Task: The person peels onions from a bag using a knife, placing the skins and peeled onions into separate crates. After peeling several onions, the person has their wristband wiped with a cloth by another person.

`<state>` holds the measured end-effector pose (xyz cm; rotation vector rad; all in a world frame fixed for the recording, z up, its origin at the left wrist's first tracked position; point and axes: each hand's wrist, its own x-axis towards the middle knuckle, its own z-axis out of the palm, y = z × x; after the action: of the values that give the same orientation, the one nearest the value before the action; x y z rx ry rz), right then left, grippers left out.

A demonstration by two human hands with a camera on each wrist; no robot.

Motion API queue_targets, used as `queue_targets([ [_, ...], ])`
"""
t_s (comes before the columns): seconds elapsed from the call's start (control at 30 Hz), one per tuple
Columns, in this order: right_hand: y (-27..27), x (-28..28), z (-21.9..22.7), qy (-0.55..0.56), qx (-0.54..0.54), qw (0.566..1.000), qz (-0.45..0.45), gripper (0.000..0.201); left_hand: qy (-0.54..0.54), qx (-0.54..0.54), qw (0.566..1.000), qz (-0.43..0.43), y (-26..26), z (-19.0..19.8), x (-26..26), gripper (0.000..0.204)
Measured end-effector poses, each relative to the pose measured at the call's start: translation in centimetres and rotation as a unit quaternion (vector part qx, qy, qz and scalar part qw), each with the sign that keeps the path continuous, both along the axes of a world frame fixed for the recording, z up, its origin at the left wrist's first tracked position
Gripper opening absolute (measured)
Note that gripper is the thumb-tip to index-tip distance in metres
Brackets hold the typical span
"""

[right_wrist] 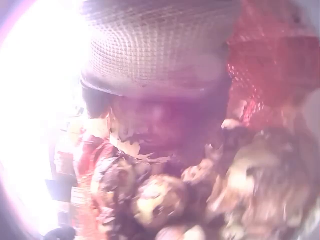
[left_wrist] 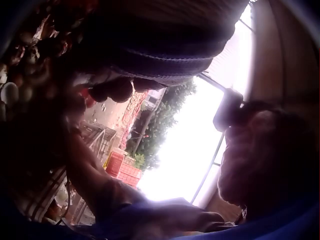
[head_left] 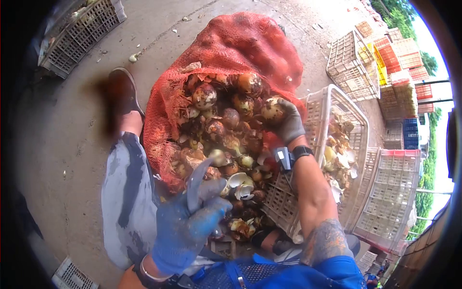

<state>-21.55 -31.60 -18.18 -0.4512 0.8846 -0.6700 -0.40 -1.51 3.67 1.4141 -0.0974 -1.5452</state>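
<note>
My left hand (head_left: pixel 185 229), in a blue glove with greyed fingers, grips a knife (head_left: pixel 196 185) whose curved grey blade points up and away. Over the onion pile, my right hand (head_left: pixel 290 124) in a grey glove holds a brown, dirt-marked onion (head_left: pixel 273 110). Below and around it, many onions (head_left: pixel 231 118) with loose dry skins spill from the mouth of a red mesh sack (head_left: pixel 240 41). Pale peeled shells (head_left: pixel 240 185) lie nearer the body. In the right wrist view, the glove (right_wrist: pixel 160 55) hangs over blurred onions (right_wrist: pixel 160 199); the left wrist view is mostly dark.
A pale plastic crate (head_left: pixel 358 118) with onion skins (head_left: pixel 339 154) stands right of the sack. Stacked crates (head_left: pixel 390 192) and an open crate (head_left: pixel 353 65) stand farther right. Another crate (head_left: pixel 82 36) is at upper left. The person's leg (head_left: pixel 127 192) extends along the sack's left side.
</note>
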Motion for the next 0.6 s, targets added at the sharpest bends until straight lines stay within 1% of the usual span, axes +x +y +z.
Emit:
queue_targets([
  [0.03,1.3,0.1,1.4,-0.027,-0.023,0.999,0.031,0.045,-0.076,-0.046,0.996,-0.003,0.2,-0.9,-0.7,0.068],
  [0.07,3.3,1.0,2.0,-0.014,-0.128,0.991,0.029,0.048,-0.154,-0.091,0.984,-0.004,0.3,-1.9,-1.4,0.067],
  [0.1,5.6,1.5,4.3,-0.089,-0.072,0.993,0.019,0.048,-0.162,-0.101,0.982,-0.003,0.4,-2.8,-1.6,0.067],
  [0.13,8.1,1.7,7.3,-0.163,-0.013,0.986,0.011,0.048,-0.185,-0.146,0.972,-0.017,0.5,-3.9,-1.7,0.067],
  [0.17,10.6,1.8,10.3,-0.153,-0.015,0.987,0.051,0.048,-0.206,-0.189,0.959,-0.034,0.8,-4.5,-1.9,0.068],
  [0.2,12.7,1.4,12.4,-0.140,-0.017,0.986,0.090,0.048,-0.211,-0.194,0.957,-0.035,1.1,-4.4,-2.3,0.068],
  [0.23,14.5,1.3,13.7,-0.101,-0.070,0.983,0.137,0.050,-0.217,-0.207,0.952,-0.060,1.3,-4.1,-2.8,0.067],
  [0.27,17.5,1.0,15.0,-0.108,-0.047,0.993,0.032,0.052,-0.222,-0.218,0.946,-0.086,1.8,-4.1,-3.6,0.066],
  [0.3,19.4,0.4,18.0,-0.139,-0.009,0.989,0.041,0.052,-0.210,-0.252,0.941,-0.087,2.3,-4.4,-4.7,0.064],
  [0.33,20.9,-0.4,19.9,-0.169,0.028,0.984,0.049,0.053,-0.213,-0.254,0.939,-0.092,2.8,-3.2,-5.5,0.064],
  [0.37,21.8,-1.6,20.2,-0.129,0.018,0.988,0.087,0.054,-0.159,-0.281,0.943,-0.080,3.1,-1.5,-6.2,0.061],
  [0.4,22.5,-3.1,20.4,-0.050,-0.046,0.992,0.109,0.062,-0.104,-0.307,0.943,-0.069,3.5,-0.4,-6.8,0.059],
  [0.43,23.2,-3.9,22.8,0.036,-0.115,0.978,0.171,0.065,-0.135,-0.317,0.935,-0.079,4.0,-0.4,-7.1,0.057],
  [0.47,23.8,-4.5,25.7,0.122,-0.183,0.949,0.227,0.069,-0.140,-0.320,0.933,-0.088,4.3,0.1,-7.4,0.057],
  [0.5,24.6,-4.7,27.6,0.172,-0.199,0.934,0.241,0.082,-0.149,-0.328,0.928,-0.094,4.5,0.7,-7.6,0.058],
  [0.53,25.5,-5.3,28.4,0.167,-0.201,0.937,0.232,0.082,-0.157,-0.335,0.924,-0.099,4.7,1.1,-8.0,0.058],
  [0.57,26.3,-5.9,29.0,0.192,-0.301,0.911,0.206,0.086,-0.133,-0.343,0.925,-0.099,4.9,1.3,-8.8,0.051],
  [0.6,27.0,-6.3,29.7,0.214,-0.400,0.873,0.178,0.091,-0.142,-0.346,0.921,-0.106,5.2,1.4,-9.4,0.051],
])
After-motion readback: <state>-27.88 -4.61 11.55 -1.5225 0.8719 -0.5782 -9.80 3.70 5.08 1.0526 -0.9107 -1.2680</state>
